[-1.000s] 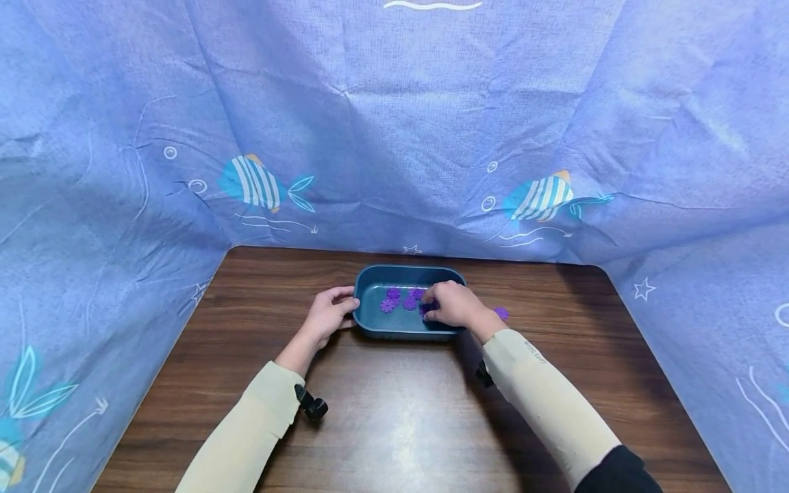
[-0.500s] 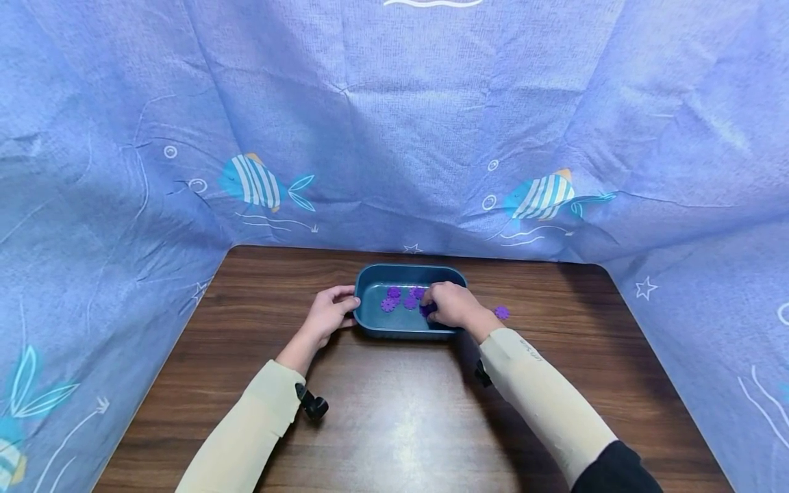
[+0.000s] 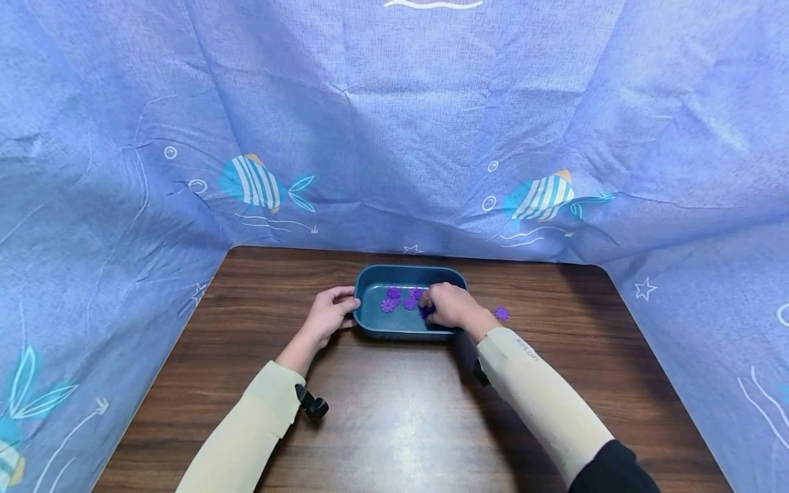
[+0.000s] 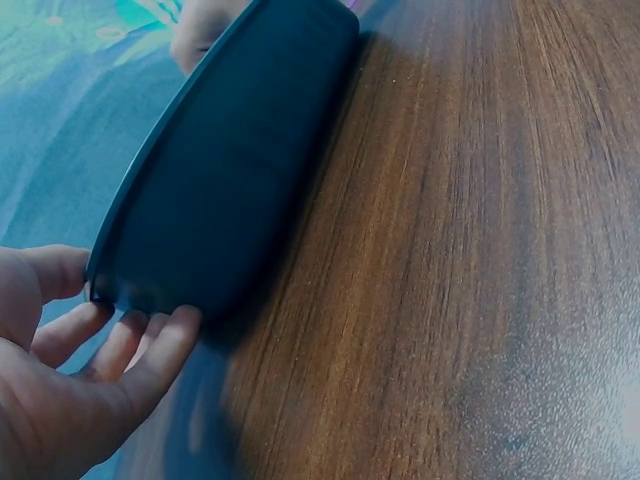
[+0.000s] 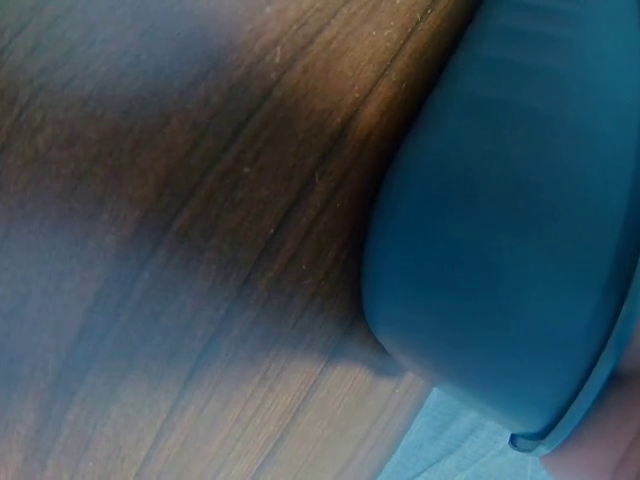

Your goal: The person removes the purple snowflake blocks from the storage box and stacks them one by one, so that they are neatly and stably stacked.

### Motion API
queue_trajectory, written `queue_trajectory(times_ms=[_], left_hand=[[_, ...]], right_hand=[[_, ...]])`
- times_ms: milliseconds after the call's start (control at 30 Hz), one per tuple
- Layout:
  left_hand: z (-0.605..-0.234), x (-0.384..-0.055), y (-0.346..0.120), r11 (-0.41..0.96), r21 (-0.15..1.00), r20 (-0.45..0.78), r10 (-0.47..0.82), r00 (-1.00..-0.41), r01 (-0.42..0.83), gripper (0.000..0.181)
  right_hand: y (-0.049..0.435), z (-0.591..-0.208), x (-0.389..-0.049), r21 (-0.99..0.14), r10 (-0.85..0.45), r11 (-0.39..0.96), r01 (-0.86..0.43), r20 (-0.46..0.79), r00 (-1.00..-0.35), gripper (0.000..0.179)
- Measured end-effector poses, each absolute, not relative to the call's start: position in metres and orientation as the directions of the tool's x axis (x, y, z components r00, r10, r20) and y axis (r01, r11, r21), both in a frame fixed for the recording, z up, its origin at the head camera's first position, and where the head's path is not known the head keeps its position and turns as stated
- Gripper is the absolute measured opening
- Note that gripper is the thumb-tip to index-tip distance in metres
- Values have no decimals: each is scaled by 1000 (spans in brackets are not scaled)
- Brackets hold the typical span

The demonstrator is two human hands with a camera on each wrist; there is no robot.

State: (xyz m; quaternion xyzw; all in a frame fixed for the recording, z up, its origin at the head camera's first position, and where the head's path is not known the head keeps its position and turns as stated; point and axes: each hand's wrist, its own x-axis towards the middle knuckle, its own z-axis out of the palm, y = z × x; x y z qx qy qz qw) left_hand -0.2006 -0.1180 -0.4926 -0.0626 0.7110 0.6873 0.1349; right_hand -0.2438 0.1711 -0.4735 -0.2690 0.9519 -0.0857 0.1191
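A dark teal, oval plastic bin (image 3: 394, 335) stands on the table with several purple notched discs (image 3: 387, 306) lying on its floor. My left hand (image 3: 328, 316) holds the bin's left end, thumb on the rim and fingers against the outer wall, as the left wrist view also shows. Reaching over the right end, my right hand (image 3: 451, 305) is inside the bin, its thumb and fingers bent round a dark purple disc (image 3: 424, 311). That disc is partly hidden by the fingers. The right wrist view shows mostly the bin's outer wall (image 5: 500, 220), with the hand only at its edge.
One purple disc (image 3: 502, 313) lies on the wooden table (image 3: 394, 411) to the right of the bin, close to my right wrist. A blue cloth (image 3: 407, 157) printed with fish hangs behind the table and along its sides.
The right forearm has shifted slightly to the left, leaving the loose disc on the table fully visible. The left hand and the bin hold practically still.
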Motion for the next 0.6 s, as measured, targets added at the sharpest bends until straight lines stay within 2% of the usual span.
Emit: queue_trajectory(times_ms=[467, 600], left_hand=[[-494, -200, -117, 47, 964, -266, 88, -960, -262, 41], [-494, -200, -117, 42, 961, -274, 80, -958, -272, 41]], right_hand=[[174, -474, -240, -227, -538, 834, -503, -125, -834, 29], [174, -471, -239, -255, -527, 835, -487, -119, -842, 35]])
